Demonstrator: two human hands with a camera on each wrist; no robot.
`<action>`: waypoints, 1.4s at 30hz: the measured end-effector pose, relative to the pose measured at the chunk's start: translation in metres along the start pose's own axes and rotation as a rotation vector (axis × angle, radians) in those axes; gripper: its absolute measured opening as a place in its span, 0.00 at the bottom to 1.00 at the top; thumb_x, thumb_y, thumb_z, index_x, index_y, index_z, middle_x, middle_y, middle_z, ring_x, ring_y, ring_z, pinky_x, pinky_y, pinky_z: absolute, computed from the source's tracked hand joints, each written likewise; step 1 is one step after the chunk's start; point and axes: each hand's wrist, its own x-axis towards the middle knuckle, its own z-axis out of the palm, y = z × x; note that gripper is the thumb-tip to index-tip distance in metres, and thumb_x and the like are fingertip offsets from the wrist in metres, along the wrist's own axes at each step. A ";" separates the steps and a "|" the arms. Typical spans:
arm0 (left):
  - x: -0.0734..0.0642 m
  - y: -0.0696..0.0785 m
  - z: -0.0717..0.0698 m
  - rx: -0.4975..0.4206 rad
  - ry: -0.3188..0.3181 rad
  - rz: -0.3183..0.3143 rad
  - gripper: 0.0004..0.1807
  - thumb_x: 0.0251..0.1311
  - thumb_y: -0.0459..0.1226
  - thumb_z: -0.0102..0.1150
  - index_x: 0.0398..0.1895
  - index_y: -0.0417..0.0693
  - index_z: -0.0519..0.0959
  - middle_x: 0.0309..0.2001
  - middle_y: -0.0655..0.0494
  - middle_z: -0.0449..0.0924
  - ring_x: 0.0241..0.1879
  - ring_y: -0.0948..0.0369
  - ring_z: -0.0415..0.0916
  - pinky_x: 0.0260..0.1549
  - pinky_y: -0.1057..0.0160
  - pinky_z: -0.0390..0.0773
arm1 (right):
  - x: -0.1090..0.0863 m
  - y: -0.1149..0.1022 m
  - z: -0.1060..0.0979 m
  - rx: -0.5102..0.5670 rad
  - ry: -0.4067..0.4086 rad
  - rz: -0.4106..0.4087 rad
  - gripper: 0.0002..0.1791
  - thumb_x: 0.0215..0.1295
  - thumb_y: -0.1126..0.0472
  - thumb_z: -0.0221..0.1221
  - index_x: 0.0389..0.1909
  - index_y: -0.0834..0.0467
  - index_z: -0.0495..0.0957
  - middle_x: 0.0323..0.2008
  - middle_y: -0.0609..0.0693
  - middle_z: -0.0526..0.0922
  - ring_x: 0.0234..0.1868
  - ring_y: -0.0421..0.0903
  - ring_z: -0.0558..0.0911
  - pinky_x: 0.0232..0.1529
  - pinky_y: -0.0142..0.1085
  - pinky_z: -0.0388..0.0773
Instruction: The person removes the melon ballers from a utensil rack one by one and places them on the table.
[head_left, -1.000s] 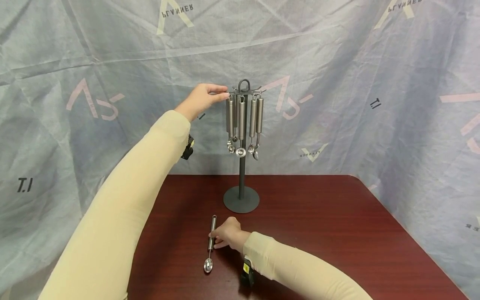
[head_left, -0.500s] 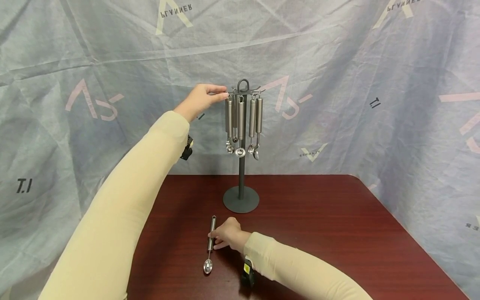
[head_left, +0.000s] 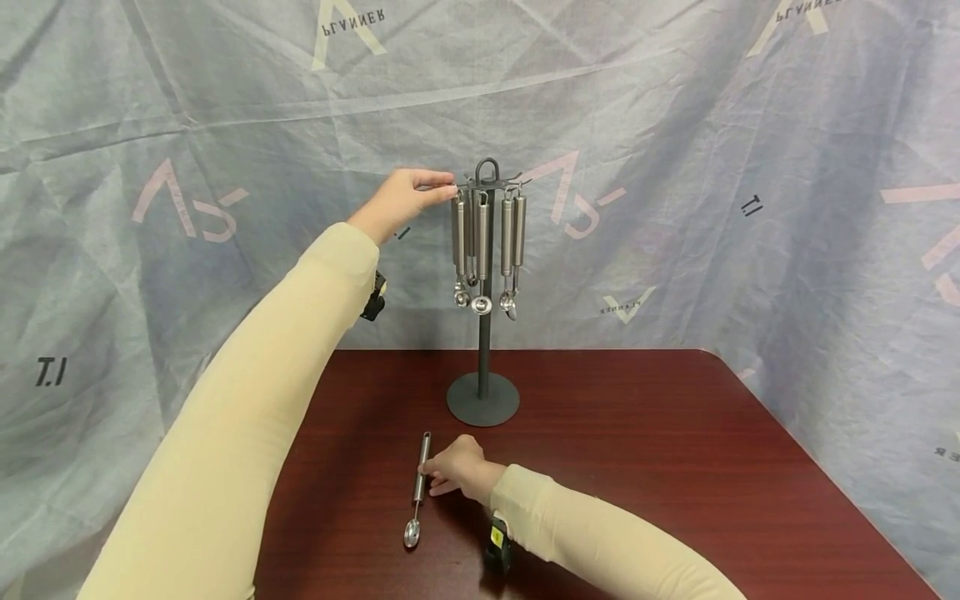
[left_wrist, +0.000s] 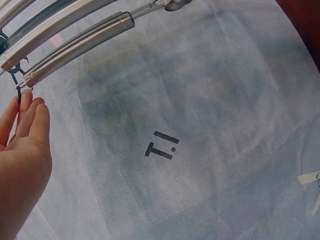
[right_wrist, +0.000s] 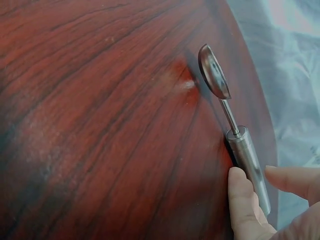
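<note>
My left hand [head_left: 412, 196] is raised to the dark grey rack [head_left: 483, 350]. In the left wrist view, its thumb and fingers pinch the end of one hook [left_wrist: 19, 92]. Several steel utensils [head_left: 482, 242] with small bowls hang from the rack by their handle loops. On the table lies a steel spoon [head_left: 412, 532], its bowl toward the near edge. My right hand [head_left: 461, 467] is at the spoon's handle [right_wrist: 247, 155]. Its fingers lie along one side, and the thumb sits just off the other with a thin gap.
The rack's round base [head_left: 483, 408] stands on the dark red wooden table [head_left: 615, 417], beyond the spoon. A grey printed cloth [head_left: 675, 125] hangs behind the table and along its sides.
The spoon has shifted slightly left, and my right thumb has drawn back a little from its handle. The hanging utensils at the right sway slightly. My left hand stays at the hook.
</note>
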 end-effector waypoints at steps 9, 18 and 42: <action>0.003 -0.003 0.001 0.016 0.001 0.034 0.30 0.69 0.49 0.54 0.70 0.49 0.66 0.72 0.55 0.63 0.72 0.57 0.58 0.71 0.55 0.59 | 0.004 -0.002 -0.009 0.069 -0.075 0.001 0.18 0.54 0.72 0.67 0.43 0.74 0.73 0.26 0.62 0.81 0.21 0.47 0.82 0.31 0.43 0.86; 0.004 -0.003 0.002 -0.032 -0.011 0.021 0.30 0.68 0.48 0.55 0.70 0.50 0.66 0.69 0.54 0.68 0.68 0.58 0.64 0.68 0.57 0.64 | 0.018 -0.009 -0.029 0.189 -0.205 -0.086 0.11 0.60 0.73 0.58 0.42 0.77 0.77 0.41 0.67 0.83 0.25 0.41 0.82 0.43 0.44 0.85; 0.003 -0.010 -0.002 0.015 -0.015 0.062 0.29 0.70 0.50 0.52 0.71 0.53 0.65 0.73 0.56 0.61 0.72 0.57 0.59 0.69 0.53 0.63 | 0.024 -0.070 -0.100 0.241 -0.138 -0.124 0.22 0.66 0.68 0.58 0.56 0.78 0.70 0.40 0.64 0.80 0.31 0.45 0.85 0.48 0.41 0.84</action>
